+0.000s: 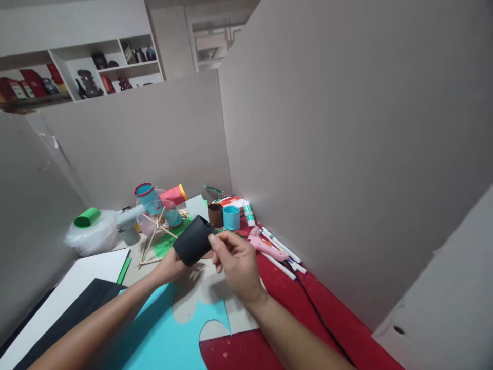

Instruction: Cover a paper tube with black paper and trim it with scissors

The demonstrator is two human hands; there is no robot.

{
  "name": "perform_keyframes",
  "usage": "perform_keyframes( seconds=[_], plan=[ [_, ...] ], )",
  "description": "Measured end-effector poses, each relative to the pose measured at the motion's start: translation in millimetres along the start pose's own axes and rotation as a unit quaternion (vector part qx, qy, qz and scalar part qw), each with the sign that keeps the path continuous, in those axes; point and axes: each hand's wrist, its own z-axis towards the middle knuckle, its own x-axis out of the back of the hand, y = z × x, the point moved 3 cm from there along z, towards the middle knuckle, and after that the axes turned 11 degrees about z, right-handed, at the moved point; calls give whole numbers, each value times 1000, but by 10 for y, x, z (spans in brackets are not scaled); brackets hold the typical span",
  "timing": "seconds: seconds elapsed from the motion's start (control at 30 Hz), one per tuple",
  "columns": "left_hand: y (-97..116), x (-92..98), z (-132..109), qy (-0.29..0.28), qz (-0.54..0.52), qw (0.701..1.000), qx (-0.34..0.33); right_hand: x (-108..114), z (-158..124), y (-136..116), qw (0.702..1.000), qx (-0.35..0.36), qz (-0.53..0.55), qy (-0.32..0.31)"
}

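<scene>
A black paper tube [192,241] is held tilted above the worktop. My left hand [175,264] grips it from below and behind, and most of its fingers are hidden by the tube. With thumb and forefinger pinched, my right hand [236,262] closes on the tube's right-hand edge; the other fingers curl inward. Below both hands lies a cut sheet of light-blue paper [162,329] with curved pieces taken out of it. Just beyond the tube stand a brown paper cylinder [215,216] and a blue paper cylinder [231,218].
A pink glue gun [269,248] with a black cable lies right, among white sticks [283,244] and near a glue stick tube [249,215]. Left are a wooden-stick frame [152,239], a plastic bag [94,234], a green tube [88,218] and black sheets [73,318]. Grey partitions [162,139] surround the table.
</scene>
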Motion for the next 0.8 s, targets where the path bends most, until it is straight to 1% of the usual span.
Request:
perform_keyframes(
  seconds=[0.07, 0.17, 0.27, 0.33, 0.4, 0.5, 0.67, 0.8],
  plan=[
    [0, 164, -115, 0, -49, 998, 35, 42, 42, 133, 997, -70, 35, -3],
    [53, 333, -248, 23, -127, 990, 63, 119, 65, 354, 987, -146, 69, -8],
    [119, 417, -393, 43, -180, 980, 70, 173, 46, 530, 977, -199, 79, -24],
    [133, 440, -491, 46, -203, 975, 73, 175, 23, 586, 972, -220, 75, -44],
    [113, 448, -572, 38, -225, 970, 82, 144, 0, 590, 969, -228, 64, -70],
    [51, 448, -644, 3, -237, 968, 86, 49, -46, 531, 967, -225, 28, -114],
    [-44, 473, -681, -60, -182, 980, 49, -121, -179, 404, 963, -196, -65, -175],
    [-181, 541, -678, -73, -167, 983, 39, -200, -270, 358, 958, -152, -126, -208]
  ],
)
